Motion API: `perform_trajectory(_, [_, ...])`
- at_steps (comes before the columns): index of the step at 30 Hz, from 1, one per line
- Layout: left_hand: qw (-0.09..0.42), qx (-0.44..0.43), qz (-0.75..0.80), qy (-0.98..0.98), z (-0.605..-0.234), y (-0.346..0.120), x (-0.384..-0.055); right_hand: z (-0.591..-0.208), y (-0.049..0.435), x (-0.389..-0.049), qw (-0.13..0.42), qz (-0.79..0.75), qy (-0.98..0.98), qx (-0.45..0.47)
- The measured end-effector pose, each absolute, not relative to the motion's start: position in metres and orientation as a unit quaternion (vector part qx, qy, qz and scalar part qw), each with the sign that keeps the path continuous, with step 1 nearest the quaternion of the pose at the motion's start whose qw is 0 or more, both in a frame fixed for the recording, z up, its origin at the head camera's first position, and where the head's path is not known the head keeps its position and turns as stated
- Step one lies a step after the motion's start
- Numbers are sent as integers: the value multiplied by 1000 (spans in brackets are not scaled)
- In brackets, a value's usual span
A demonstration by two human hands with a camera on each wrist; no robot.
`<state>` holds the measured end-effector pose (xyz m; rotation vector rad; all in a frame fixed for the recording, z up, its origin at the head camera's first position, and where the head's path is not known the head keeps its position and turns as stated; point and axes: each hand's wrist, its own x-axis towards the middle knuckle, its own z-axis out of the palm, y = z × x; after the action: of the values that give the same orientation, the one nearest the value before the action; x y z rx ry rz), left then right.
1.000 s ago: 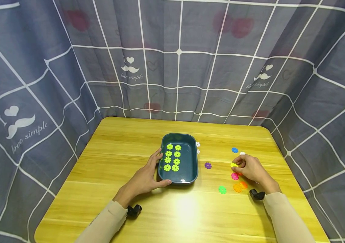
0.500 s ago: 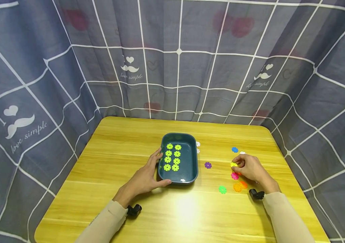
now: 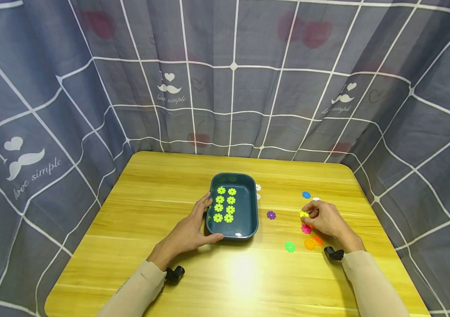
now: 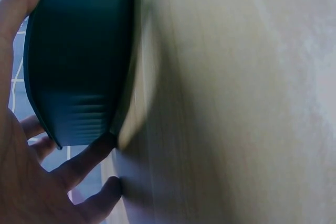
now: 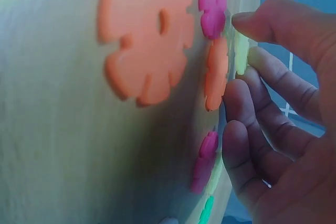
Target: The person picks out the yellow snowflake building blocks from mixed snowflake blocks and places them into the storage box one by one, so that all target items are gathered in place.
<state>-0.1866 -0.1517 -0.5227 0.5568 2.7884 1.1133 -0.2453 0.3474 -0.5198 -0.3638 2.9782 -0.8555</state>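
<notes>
A dark teal plastic tray (image 3: pixel 252 229) sits mid-table, with several yellow-green snowflake discs (image 3: pixel 230 200) laid in two columns along its left side. My left hand (image 3: pixel 187 233) holds the tray by its near left corner. The thumb rests at the near rim and the fingers lie at the left wall; in the left wrist view fingertips touch the tray's (image 4: pixel 79 61) outside. On the right, my right hand (image 3: pixel 328 219) pinches a yellow snowflake disc (image 3: pixel 303 214) between thumb and forefinger. In the right wrist view that disc (image 5: pixel 241 53) stands on edge, its other fingers loosely bent.
Around the right hand lie a pink disc (image 3: pixel 306 229), orange discs (image 3: pixel 310 244), a green disc (image 3: pixel 290 247) and a blue disc (image 3: pixel 306 195). A purple disc (image 3: pixel 271 215) lies nearer the tray; white discs (image 3: pixel 258 187) sit beside its right wall. A checked curtain (image 3: pixel 209 88) surrounds the table.
My right hand has shifted very slightly left with the yellow snowflake disc in its fingers. The left hand and the tray stay as they were.
</notes>
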Motion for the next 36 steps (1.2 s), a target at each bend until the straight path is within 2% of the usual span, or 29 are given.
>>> perform_trajectory(36, [49,184,368,910,-521,-153,-186,-497,316,-244,2,-288,941,-180])
